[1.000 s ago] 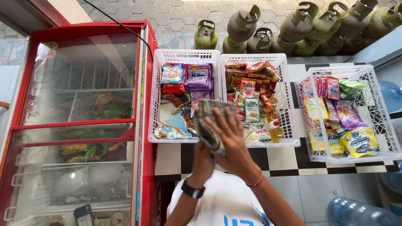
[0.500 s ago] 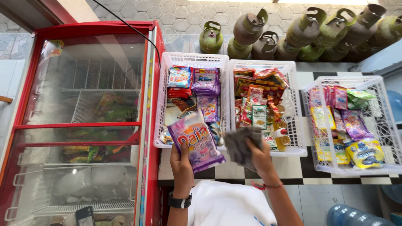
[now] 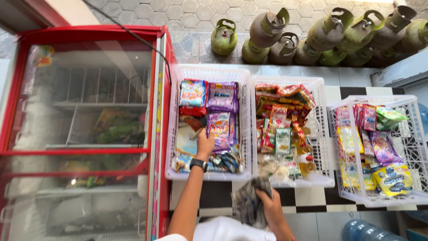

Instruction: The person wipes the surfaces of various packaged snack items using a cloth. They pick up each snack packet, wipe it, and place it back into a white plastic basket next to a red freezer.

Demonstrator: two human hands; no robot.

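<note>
The fingers of the left hand are closed on the lower left edge of a purple detergent packet. The packet lies inside the left white basket, below another purple pack and beside a blue-and-white pack. A black wristwatch sits on the left wrist.

The fingers of the right hand are wrapped around a crumpled grey cloth, held low above the checkered floor, just in front of the middle basket.

Status, as a judgement: the purple packet is already in the left basket, but the hand has not let go of it. The cloth is held clear of every package.

A third basket of sachets stands to the right. Green gas cylinders line the tiled wall behind. A red glass-topped freezer stands on the left.

Limits of view: reflections on the freezer glass blur its contents. The lower layers of each basket are covered by the upper packs. The right basket and a blue water bottle are cut off at the frame edges.
</note>
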